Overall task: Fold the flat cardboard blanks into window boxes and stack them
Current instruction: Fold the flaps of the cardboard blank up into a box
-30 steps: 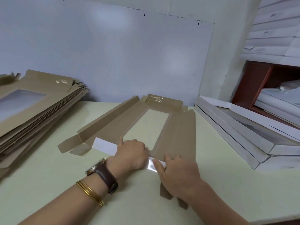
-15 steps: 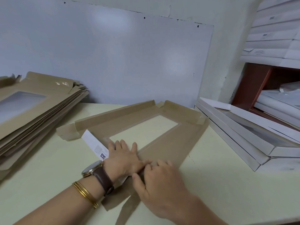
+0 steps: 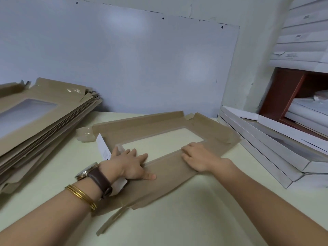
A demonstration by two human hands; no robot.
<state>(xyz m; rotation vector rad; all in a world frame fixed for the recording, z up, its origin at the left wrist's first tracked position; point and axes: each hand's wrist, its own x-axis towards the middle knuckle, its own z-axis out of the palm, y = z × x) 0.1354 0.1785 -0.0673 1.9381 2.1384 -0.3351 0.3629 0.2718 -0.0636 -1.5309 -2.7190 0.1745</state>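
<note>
Now left hand (image 3: 128,165) and right hand (image 3: 198,157), fingers flat, press the blank (image 3: 170,168) onto the pale table (image 3: 195,219).

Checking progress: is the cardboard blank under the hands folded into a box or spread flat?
Spread flat. The cardboard blank lies on the table, only its far flaps raised; left hand and right hand press it.

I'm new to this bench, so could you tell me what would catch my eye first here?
A brown cardboard blank with a rectangular window lies in the middle, both hands pressing its near panel: left hand at the window's left end, right hand further right. A pile of flat blanks sits left; white boxes are stacked right.
</note>
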